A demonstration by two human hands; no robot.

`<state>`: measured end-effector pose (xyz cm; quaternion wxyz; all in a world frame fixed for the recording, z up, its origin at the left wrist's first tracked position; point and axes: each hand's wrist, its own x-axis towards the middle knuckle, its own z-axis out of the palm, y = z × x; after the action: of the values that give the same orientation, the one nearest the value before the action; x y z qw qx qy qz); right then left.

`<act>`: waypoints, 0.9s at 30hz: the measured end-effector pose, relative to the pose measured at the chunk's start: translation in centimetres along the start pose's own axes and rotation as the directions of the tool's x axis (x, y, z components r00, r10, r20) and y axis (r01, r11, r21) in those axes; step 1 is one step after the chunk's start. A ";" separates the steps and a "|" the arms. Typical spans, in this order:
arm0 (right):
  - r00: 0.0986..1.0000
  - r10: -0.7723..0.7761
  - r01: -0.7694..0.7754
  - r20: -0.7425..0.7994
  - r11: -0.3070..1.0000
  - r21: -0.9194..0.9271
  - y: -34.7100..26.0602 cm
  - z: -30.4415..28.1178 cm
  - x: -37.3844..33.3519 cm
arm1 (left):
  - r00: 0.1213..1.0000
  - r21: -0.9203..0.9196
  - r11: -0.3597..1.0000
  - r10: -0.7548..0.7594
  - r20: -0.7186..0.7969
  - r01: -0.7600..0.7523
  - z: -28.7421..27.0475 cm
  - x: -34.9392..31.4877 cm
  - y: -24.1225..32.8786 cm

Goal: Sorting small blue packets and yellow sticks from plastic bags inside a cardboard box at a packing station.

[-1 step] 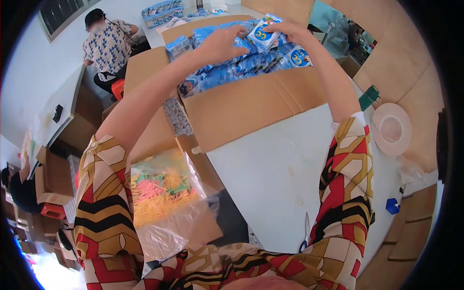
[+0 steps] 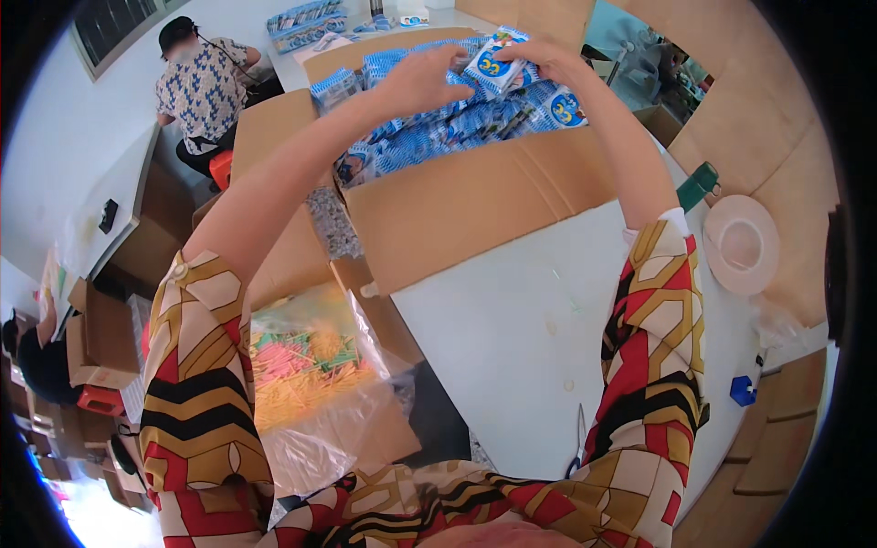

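Many blue-and-white plastic packets lie in rows inside a large open cardboard box (image 2: 484, 205) at the far side of the table. My right hand (image 2: 546, 62) pinches the edge of one white-and-blue packet (image 2: 496, 66), tilted above the others at the back of the box. My left hand (image 2: 420, 84) hovers over the packets to the left of it, thumb and fingers apart, with nothing between them. Another packet (image 2: 564, 108) with a round blue mark lies near the right corner of the box, below my right wrist.
Lower left, a plastic-lined box (image 2: 365, 429) holds coloured thin sticks (image 2: 306, 365). Scissors (image 2: 577, 443) lie on the white table (image 2: 493, 356) near me. A green bottle (image 2: 699, 185) and a pale hat (image 2: 740, 245) are at right. A person (image 2: 203, 96) sits far left.
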<state>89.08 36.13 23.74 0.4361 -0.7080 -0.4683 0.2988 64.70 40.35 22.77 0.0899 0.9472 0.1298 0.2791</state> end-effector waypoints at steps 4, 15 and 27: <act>0.999 -0.032 0.030 -0.009 0.992 -0.122 1.3 1.4 5.4 | 0.999 0.082 0.996 -0.037 -0.023 0.038 4.6 5.1 -4.3; 0.997 -0.075 0.058 -0.020 0.893 -0.445 3.9 1.4 11.5 | 0.993 0.244 0.963 -0.115 0.007 0.110 13.4 12.5 -9.5; 0.992 -0.107 0.089 -0.064 0.967 -0.237 7.4 -2.4 4.9 | 0.981 0.276 0.942 -0.192 -0.032 0.193 14.2 11.5 -8.3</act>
<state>95.90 38.47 18.12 0.3816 -0.7413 -0.5177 0.1922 80.24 50.29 14.81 -0.0173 0.9325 0.2599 0.2502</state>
